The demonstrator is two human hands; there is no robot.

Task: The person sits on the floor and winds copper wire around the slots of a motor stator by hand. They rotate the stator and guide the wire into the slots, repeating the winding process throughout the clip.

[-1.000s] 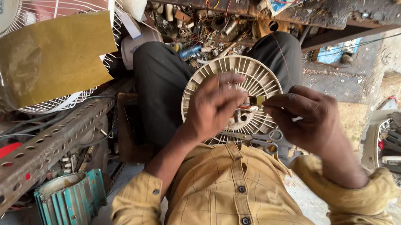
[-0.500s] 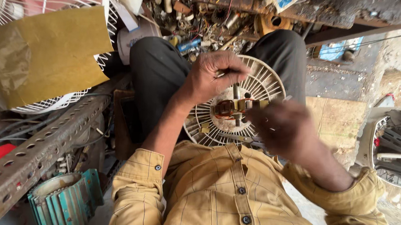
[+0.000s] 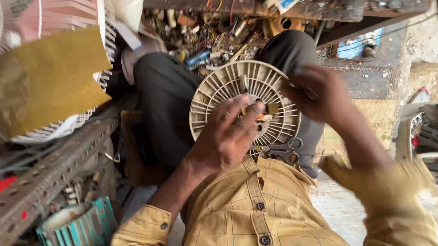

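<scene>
Two hands on round slatted fan disc (image 3: 245, 107): left hand (image 3: 228, 133) grip holding hub; right hand (image 3: 317, 91) blurred, grip unclear.

Mustard checked shirt (image 3: 253, 226) w/ dark buttons (cuffs buttoned), dark grey trousers (image 3: 164, 99).

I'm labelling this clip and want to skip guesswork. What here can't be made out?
Head view only:
- Right hand: motion-blurred; whether it holds anything is unclear.
- Centre of the round slatted fan part: covered by the left hand, so what its fingers touch is mostly hidden.
- Scissors: blades partly behind the fan part.
- Shelf clutter: too small and tangled to sort.
- White fan guard: cut off by the left edge.
</scene>
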